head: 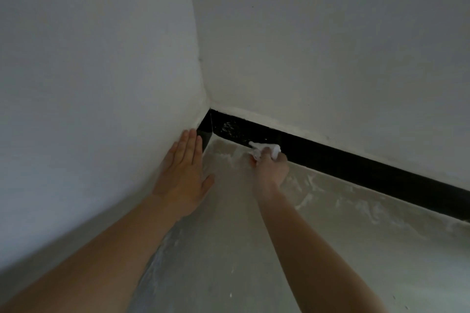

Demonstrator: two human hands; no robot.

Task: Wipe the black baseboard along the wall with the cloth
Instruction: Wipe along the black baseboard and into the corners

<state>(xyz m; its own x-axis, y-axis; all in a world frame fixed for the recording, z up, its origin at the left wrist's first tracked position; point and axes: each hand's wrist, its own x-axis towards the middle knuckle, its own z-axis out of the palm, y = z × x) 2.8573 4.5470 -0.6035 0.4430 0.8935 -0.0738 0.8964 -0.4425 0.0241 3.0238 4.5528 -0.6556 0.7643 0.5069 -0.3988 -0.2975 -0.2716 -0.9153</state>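
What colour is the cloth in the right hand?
White, seen in the head view: cloth, right hand.

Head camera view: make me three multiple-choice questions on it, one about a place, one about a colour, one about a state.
1. Where is the cloth pressed?
A) on the floor
B) against the black baseboard
C) on the ceiling

2. What colour is the cloth?
A) white
B) red
C) blue

3. How does the left hand lie?
A) clenched in a fist
B) flat, fingers straight, on the left wall
C) gripping a brush

Answers:
1 B: the right hand grips the cloth against the black baseboard, near the corner.
2 A: it shows white against the black strip.
3 B: its fingers lie straight and together on the wall.
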